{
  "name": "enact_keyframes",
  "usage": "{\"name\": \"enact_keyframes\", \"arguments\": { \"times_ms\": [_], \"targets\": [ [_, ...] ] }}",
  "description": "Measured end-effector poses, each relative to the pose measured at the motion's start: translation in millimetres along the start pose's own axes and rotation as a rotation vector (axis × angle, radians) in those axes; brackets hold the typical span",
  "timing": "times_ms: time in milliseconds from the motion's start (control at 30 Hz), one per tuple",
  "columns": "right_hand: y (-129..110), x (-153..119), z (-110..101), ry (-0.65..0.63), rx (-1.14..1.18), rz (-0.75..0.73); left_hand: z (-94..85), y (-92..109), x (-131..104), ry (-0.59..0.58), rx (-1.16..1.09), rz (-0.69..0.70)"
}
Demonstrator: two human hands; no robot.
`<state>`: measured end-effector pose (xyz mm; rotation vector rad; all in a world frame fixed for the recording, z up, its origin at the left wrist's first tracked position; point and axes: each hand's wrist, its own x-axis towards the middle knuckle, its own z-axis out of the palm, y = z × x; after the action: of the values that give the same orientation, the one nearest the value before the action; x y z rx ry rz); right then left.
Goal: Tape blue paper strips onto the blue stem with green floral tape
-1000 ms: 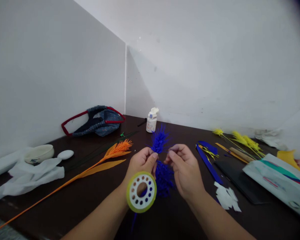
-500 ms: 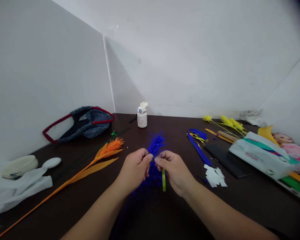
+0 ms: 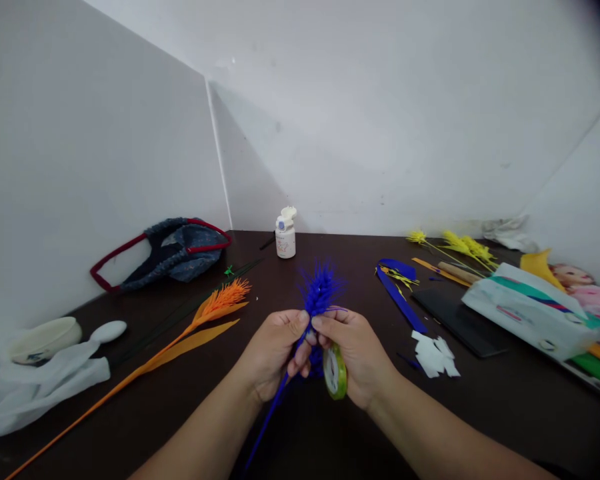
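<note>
Between both hands, over the table, stands a blue wheat ear point(image 3: 320, 288) with its bristly head up and its thin blue stem slanting down to the left. My left hand point(image 3: 279, 350) pinches the stem just under the head. Thumb and forefinger of my right hand point(image 3: 353, 350) are closed at the same spot, with a thin blue strand poking out above them. A roll of yellow-green tape point(image 3: 335, 373) hangs below the right fingers; how it is gripped is partly hidden. More blue bristles show behind the hands, mostly covered.
Left lie an orange wheat stalk point(image 3: 180, 331), a denim bag point(image 3: 180, 250) and a white bowl point(image 3: 47, 340). A white bottle point(image 3: 285, 235) stands behind. Right are blue strips point(image 3: 400, 297), white scraps point(image 3: 434, 355), a black flat object point(image 3: 460, 323), a white packet point(image 3: 530, 307) and yellow wheat ears point(image 3: 465, 247).
The blue wheat ear has come upright and its stem now shows below my left hand. The tape roll has turned from edge-on to showing its side.
</note>
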<state>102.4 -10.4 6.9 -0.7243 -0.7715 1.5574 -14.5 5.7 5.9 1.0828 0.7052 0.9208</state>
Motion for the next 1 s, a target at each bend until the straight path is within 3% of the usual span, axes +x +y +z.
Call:
{"name": "enact_keyframes", "arguments": {
  "times_ms": [100, 267, 367, 500, 700, 1000],
  "targets": [
    [1, -3, 6, 0.008, 0.057, 0.026, 2.2, -2, 1, 0.080, 0.063, 0.054],
    [0, -1, 7, 0.161, -0.091, -0.174, 3.4, 6, -6, 0.308, 0.606, 0.436],
    [-3, -1, 7, 0.183, -0.193, -0.233, 3.1, 13, -12, 0.299, 0.763, 0.500],
    [-8, -4, 11, 0.184, -0.289, -0.260, 0.3, 16, -12, 0.235, 0.600, 0.380],
    [-14, -11, 17, 0.111, -0.315, -0.249, -0.5, 11, -6, 0.094, 0.106, 0.166],
    [-18, -19, 10, -0.028, -0.363, -0.091, 2.6, 16, -7, 0.191, -0.073, 0.248]
  ]
}}
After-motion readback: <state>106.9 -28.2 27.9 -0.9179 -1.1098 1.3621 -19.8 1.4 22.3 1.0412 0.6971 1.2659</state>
